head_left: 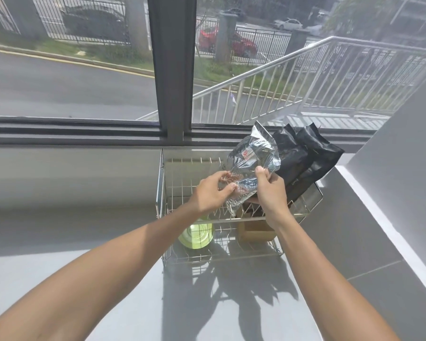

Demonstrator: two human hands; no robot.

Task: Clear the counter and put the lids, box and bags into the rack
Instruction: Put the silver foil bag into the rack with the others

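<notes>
A two-tier wire rack (161, 183) stands on the grey counter below the window. Both hands hold a crinkled silver foil bag (252, 156) above the rack's upper tier. My left hand (210, 193) pinches its lower left edge and my right hand (271, 188) grips its right side. Black bags (308, 158) lean upright in the upper tier at the right, just behind the silver bag. A green glass lid (197, 236) sits in the lower tier at the left. A brown cardboard box (255, 232) sits in the lower tier at the right, partly hidden by my right wrist.
The grey counter (84, 279) stretches left and in front of the rack, with the rack's shadow on it. A white wall (403, 156) and its ledge close off the right side. The dark window frame (172, 70) runs just behind the rack.
</notes>
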